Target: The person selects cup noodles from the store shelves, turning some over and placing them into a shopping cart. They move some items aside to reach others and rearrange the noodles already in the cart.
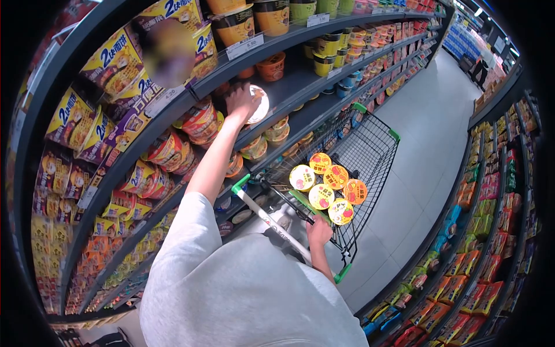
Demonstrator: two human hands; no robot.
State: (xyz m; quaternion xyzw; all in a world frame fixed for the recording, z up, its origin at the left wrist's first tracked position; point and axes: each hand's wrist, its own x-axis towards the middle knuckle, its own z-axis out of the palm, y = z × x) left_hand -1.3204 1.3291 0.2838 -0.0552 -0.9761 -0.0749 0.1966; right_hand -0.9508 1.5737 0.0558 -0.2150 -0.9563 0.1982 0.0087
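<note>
Reaching into the shelf on the left, my left hand (pixel 243 103) is closed on the side of a round cup with a white lid (pixel 259 105). My right hand (pixel 318 231) is wrapped round a dark part of the shopping cart (pixel 378 168), near its green-tipped handle. Several round cups with yellow, orange and white lids (pixel 336 177) lie in the child-seat end of the cart. Beside my left forearm, stacked noodle cups (pixel 200 122) stand on the same shelf.
Shelves of noodle bags (pixel 118 63) and cups (pixel 272 16) curve along the left. A grey tiled aisle (pixel 425 196) runs beyond the cart. Packet-filled shelves (pixel 462 263) line the right side.
</note>
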